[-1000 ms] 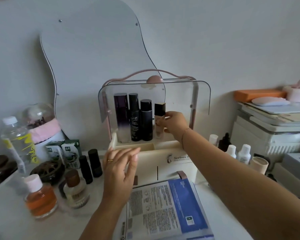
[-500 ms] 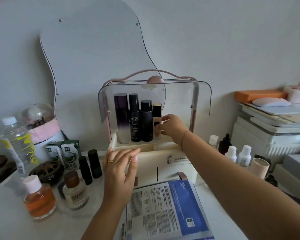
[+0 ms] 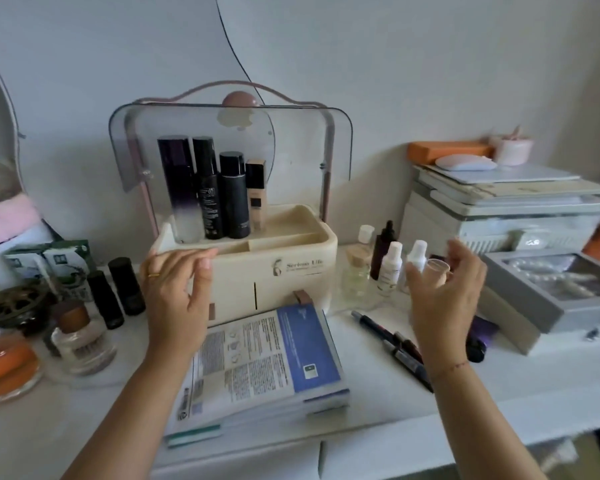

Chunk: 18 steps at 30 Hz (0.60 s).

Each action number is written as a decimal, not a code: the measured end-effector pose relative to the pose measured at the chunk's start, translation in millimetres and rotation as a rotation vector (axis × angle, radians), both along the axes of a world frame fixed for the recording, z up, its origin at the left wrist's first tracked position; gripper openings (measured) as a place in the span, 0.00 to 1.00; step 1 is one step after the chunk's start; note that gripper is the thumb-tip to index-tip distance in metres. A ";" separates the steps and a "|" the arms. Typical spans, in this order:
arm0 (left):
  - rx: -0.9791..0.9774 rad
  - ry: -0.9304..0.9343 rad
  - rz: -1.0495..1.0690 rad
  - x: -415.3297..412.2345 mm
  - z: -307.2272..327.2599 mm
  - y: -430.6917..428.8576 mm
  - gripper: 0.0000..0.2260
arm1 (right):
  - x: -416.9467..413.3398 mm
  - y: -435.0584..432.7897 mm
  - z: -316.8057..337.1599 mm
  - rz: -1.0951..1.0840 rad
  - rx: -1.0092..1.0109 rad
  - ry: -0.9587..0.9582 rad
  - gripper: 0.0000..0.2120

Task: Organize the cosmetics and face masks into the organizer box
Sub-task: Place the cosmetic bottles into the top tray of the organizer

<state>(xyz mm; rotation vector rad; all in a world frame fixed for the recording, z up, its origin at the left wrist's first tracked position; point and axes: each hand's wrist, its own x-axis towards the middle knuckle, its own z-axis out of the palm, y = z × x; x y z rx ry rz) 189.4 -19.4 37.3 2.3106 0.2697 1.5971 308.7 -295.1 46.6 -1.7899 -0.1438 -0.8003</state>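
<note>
Desk (image 3: pixel 378 420), white. Organizer box (image 3: pixel 284 271) at centre-back, clear lid up, w/ four tall bottles (image 3: pixel 205 188) upright in rear-left tray. Face mask stack (image 3: pixel 264 368) flat, just in front of box. Left hand (image 3: pixel 177 296) open, fingers straight, tips at box's front-left rim. Right hand (image 3: pixel 444 296) blurred, fingers spread & loosely curved by small beige jar (image 3: pixel 437 270); contact unclear, no grip seen.

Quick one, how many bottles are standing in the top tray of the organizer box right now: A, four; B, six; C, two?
A: four stand in a row at the left of the organizer box: a tall dark bottle, a labelled black bottle, a shorter black bottle and a beige foundation bottle.
</note>
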 end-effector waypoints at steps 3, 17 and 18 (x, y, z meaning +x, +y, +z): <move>-0.002 -0.001 0.030 1.1 -0.7 -1.8 0.15 | 11.4 -15.8 -15.5 -0.019 -0.022 0.127 0.31; -0.002 0.033 0.004 -1.8 -0.2 -0.8 0.15 | 30.0 -17.3 -46.4 -0.147 -0.065 0.280 0.14; -0.003 0.035 0.003 -1.5 0.1 -0.6 0.15 | 30.1 -17.1 -46.9 -0.154 -0.083 0.294 0.14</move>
